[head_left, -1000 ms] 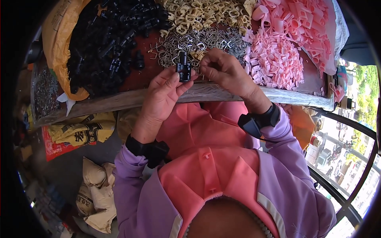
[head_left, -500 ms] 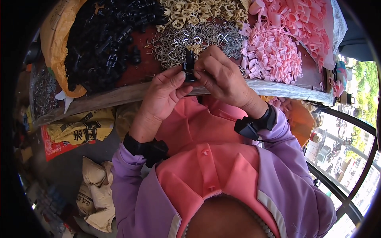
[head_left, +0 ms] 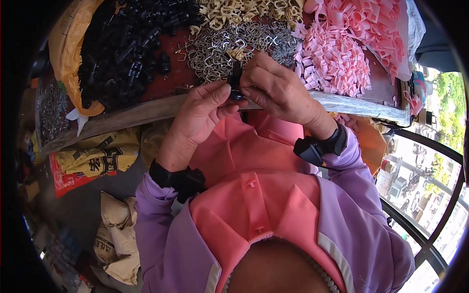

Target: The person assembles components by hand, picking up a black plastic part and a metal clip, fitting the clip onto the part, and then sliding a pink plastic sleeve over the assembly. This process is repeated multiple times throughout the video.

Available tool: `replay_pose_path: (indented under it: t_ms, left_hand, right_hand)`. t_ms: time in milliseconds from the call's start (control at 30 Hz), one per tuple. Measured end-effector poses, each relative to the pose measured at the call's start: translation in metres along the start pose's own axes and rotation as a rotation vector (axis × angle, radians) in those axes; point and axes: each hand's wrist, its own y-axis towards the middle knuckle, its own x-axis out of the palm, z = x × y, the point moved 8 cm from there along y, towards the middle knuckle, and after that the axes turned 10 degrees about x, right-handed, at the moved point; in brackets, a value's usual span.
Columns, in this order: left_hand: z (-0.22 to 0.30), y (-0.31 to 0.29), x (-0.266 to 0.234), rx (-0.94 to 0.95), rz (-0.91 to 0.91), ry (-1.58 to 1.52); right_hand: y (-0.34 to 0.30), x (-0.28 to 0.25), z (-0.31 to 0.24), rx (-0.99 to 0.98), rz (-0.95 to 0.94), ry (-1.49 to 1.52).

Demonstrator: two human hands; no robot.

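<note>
My left hand (head_left: 202, 105) grips a small black plastic part (head_left: 235, 83) between thumb and fingers, just above the table's near edge. The part stands roughly upright, with a narrow upper section and a wider, rounded bottom end. My right hand (head_left: 281, 90) is closed in a pinch against the part's right side. Whatever its fingertips hold is too small or hidden behind the fingers. Just beyond the hands lies a heap of bent silver metal clips (head_left: 210, 53), with a cream plastic piece (head_left: 236, 53) near the top of the black part.
Black plastic parts (head_left: 132, 58) fill the table's left side beside an orange woven sack (head_left: 71, 53). Cream plastic pieces (head_left: 244, 12) are heaped at the back. Small pink pieces (head_left: 334, 63) and larger pink tubes (head_left: 376, 24) lie right. Filled sacks (head_left: 117, 234) stand on the floor at left.
Both hands stay together at the black part and have shifted very slightly, with the part tilting a little. The whole view has moved a touch.
</note>
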Motion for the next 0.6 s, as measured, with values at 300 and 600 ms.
replay_pose_path:
  t_ms: [300,600]
  left_hand:
    - [0.009,0.003,-0.01,0.02,0.072,0.061]
    - [0.022,0.002,-0.042,0.023,0.173,0.11]
  right_hand:
    - [0.002,0.015,0.027,0.228,-0.04,0.145]
    - [0.061,0.013,0.069,0.098,-0.123,0.004]
